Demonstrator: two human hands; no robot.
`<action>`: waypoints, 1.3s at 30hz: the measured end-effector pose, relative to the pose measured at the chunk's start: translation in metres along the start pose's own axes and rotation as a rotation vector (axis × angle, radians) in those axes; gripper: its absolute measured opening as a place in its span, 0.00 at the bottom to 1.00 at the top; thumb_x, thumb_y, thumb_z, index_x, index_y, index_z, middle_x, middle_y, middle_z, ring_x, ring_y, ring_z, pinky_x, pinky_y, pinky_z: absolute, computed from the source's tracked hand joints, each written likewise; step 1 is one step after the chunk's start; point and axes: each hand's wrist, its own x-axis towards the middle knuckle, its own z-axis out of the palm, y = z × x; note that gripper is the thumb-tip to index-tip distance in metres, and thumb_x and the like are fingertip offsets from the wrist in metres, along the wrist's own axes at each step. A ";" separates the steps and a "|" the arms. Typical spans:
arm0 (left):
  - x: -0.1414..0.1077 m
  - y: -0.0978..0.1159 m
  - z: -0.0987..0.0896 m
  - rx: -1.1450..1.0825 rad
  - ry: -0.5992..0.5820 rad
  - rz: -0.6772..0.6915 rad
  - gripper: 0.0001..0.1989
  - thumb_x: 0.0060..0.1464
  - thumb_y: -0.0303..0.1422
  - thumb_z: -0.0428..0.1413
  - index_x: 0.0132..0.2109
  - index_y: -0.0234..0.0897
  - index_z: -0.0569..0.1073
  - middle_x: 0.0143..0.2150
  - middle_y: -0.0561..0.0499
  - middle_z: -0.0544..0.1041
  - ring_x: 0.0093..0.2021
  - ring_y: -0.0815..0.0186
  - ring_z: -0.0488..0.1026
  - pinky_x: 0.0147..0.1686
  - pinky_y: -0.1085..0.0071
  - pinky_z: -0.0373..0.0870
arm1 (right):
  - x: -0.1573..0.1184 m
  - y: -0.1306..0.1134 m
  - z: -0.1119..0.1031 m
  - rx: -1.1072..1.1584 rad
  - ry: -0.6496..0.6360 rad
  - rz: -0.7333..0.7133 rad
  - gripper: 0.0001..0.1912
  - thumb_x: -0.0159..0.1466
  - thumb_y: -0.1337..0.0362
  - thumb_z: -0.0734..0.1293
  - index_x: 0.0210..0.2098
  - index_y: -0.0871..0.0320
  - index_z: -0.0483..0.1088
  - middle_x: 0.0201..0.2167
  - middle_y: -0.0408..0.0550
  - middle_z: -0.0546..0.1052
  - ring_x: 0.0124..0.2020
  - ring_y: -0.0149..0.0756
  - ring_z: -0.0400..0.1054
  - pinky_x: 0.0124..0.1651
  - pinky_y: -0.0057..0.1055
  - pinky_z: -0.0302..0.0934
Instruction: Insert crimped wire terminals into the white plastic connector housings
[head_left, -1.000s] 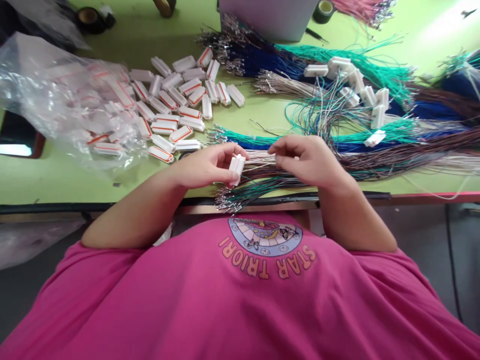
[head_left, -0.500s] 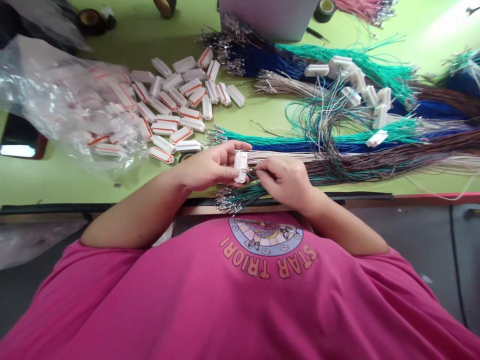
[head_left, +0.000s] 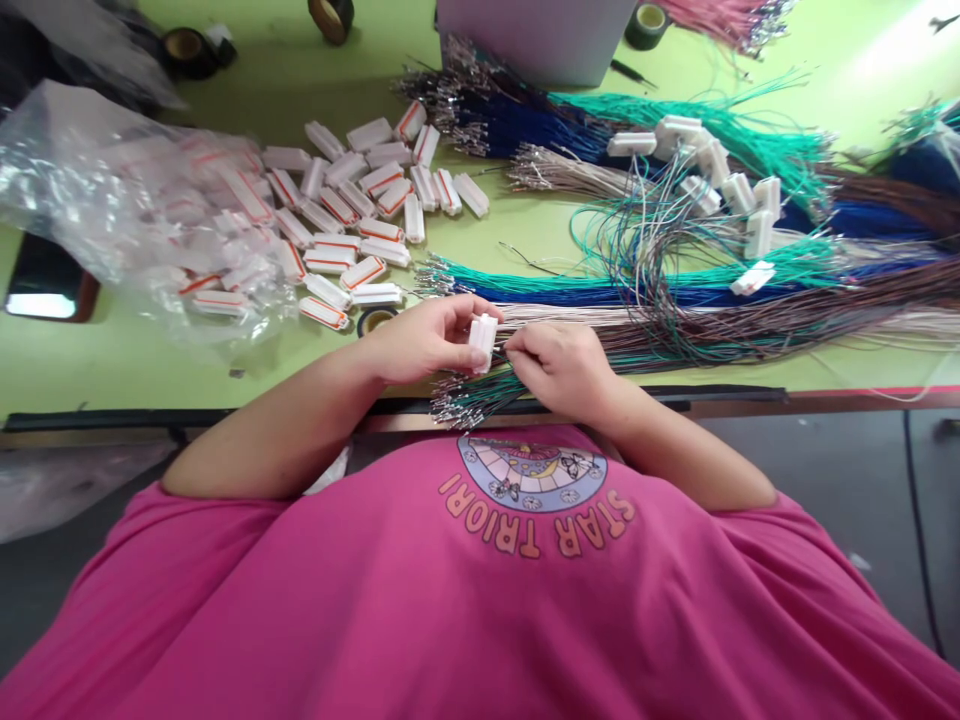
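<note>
Between the thumb and fingers of my left hand [head_left: 429, 338] is a white connector housing [head_left: 482, 342], held upright near the table's front edge. My right hand [head_left: 559, 365] is pinched closed just right of it, at a thin wire [head_left: 501, 348] by the housing's side. Whether that wire is seated in the housing I cannot make out. Beneath both hands run bundles of white, brown and dark green wires [head_left: 487, 395], whose metal-tipped ends fan out to the left.
Loose white housings [head_left: 381, 230], several with orange strips, lie left of centre beside a clear plastic bag [head_left: 135, 200]. Wired housings [head_left: 739, 195] rest on green wires [head_left: 697, 125] at right. A phone [head_left: 49, 280], tape rolls [head_left: 189, 52] and a grey box [head_left: 532, 40] stand around.
My left hand has turned the housing, so a smooth side now faces up instead of the face with holes. My right hand has shifted slightly left and down, still pinched.
</note>
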 end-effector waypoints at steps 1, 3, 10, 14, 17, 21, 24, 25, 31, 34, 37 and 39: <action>0.001 -0.001 0.001 -0.004 -0.006 -0.003 0.27 0.39 0.27 0.70 0.48 0.35 0.70 0.33 0.55 0.76 0.31 0.69 0.75 0.33 0.72 0.73 | 0.000 -0.001 0.004 0.030 -0.007 0.012 0.14 0.67 0.66 0.59 0.33 0.59 0.75 0.28 0.47 0.78 0.28 0.32 0.67 0.35 0.30 0.54; 0.001 -0.002 0.002 -0.020 -0.011 -0.016 0.27 0.39 0.28 0.70 0.47 0.35 0.70 0.33 0.54 0.77 0.31 0.68 0.75 0.32 0.71 0.73 | 0.001 -0.003 0.012 0.081 -0.010 0.034 0.14 0.67 0.66 0.58 0.33 0.59 0.75 0.28 0.48 0.79 0.29 0.32 0.68 0.36 0.29 0.55; -0.003 0.007 -0.005 0.117 -0.072 -0.020 0.23 0.41 0.29 0.69 0.45 0.37 0.70 0.31 0.55 0.76 0.29 0.69 0.74 0.30 0.72 0.71 | 0.013 0.021 -0.007 0.297 -0.161 0.045 0.12 0.67 0.64 0.63 0.35 0.59 0.78 0.30 0.46 0.80 0.31 0.31 0.69 0.37 0.28 0.58; -0.007 0.013 -0.010 0.222 -0.108 -0.028 0.21 0.41 0.29 0.68 0.43 0.38 0.71 0.29 0.56 0.74 0.28 0.69 0.73 0.28 0.73 0.69 | 0.024 0.041 -0.028 0.012 -0.248 -0.008 0.12 0.67 0.65 0.63 0.37 0.59 0.80 0.36 0.51 0.80 0.38 0.37 0.70 0.40 0.32 0.56; -0.007 0.013 -0.010 0.227 -0.129 -0.031 0.21 0.43 0.30 0.67 0.44 0.37 0.71 0.29 0.57 0.74 0.28 0.69 0.73 0.28 0.73 0.70 | 0.028 0.038 -0.025 -0.290 -0.386 -0.025 0.13 0.68 0.67 0.62 0.36 0.60 0.79 0.40 0.55 0.79 0.39 0.40 0.67 0.38 0.35 0.52; -0.005 0.011 -0.010 0.192 -0.139 -0.041 0.21 0.44 0.28 0.67 0.46 0.37 0.70 0.30 0.55 0.75 0.29 0.69 0.74 0.29 0.74 0.71 | 0.027 0.028 -0.015 -0.354 -0.392 -0.041 0.14 0.68 0.67 0.60 0.37 0.62 0.77 0.41 0.58 0.78 0.39 0.41 0.66 0.37 0.35 0.50; -0.006 0.011 -0.009 0.163 -0.144 -0.051 0.21 0.45 0.27 0.67 0.46 0.37 0.70 0.30 0.55 0.75 0.29 0.69 0.74 0.29 0.74 0.72 | 0.025 0.032 -0.018 -0.240 -0.313 0.037 0.11 0.65 0.67 0.61 0.37 0.61 0.77 0.37 0.55 0.78 0.35 0.39 0.65 0.36 0.34 0.50; -0.006 0.011 -0.009 0.155 -0.149 -0.051 0.20 0.46 0.27 0.67 0.46 0.37 0.70 0.30 0.55 0.75 0.29 0.70 0.74 0.29 0.74 0.72 | 0.024 0.035 -0.021 -0.191 -0.274 0.090 0.11 0.63 0.67 0.62 0.38 0.61 0.77 0.34 0.52 0.78 0.32 0.38 0.64 0.35 0.33 0.49; -0.008 0.011 -0.009 0.135 -0.165 -0.077 0.18 0.46 0.27 0.67 0.45 0.37 0.71 0.31 0.54 0.76 0.30 0.69 0.75 0.31 0.73 0.72 | 0.020 0.038 -0.053 0.048 -0.018 0.199 0.17 0.61 0.69 0.61 0.45 0.59 0.78 0.24 0.42 0.73 0.27 0.32 0.63 0.36 0.31 0.53; -0.006 0.009 -0.010 0.123 -0.151 -0.068 0.19 0.47 0.28 0.67 0.46 0.37 0.72 0.32 0.54 0.76 0.31 0.68 0.75 0.32 0.72 0.72 | 0.022 0.020 -0.058 0.120 -0.041 0.110 0.15 0.62 0.67 0.62 0.43 0.58 0.78 0.26 0.42 0.75 0.28 0.31 0.65 0.37 0.30 0.56; -0.003 0.005 -0.010 0.092 -0.115 -0.055 0.20 0.47 0.29 0.67 0.48 0.37 0.73 0.33 0.54 0.76 0.31 0.68 0.75 0.33 0.72 0.72 | 0.026 0.004 -0.047 0.223 -0.199 -0.061 0.12 0.64 0.65 0.62 0.39 0.57 0.78 0.31 0.44 0.79 0.32 0.31 0.68 0.39 0.29 0.57; -0.002 0.003 -0.009 0.037 -0.072 -0.056 0.23 0.46 0.29 0.68 0.50 0.37 0.73 0.35 0.53 0.77 0.33 0.69 0.75 0.35 0.72 0.73 | 0.027 0.002 -0.035 0.275 -0.203 -0.082 0.13 0.65 0.65 0.61 0.35 0.58 0.78 0.31 0.45 0.79 0.32 0.30 0.69 0.39 0.28 0.57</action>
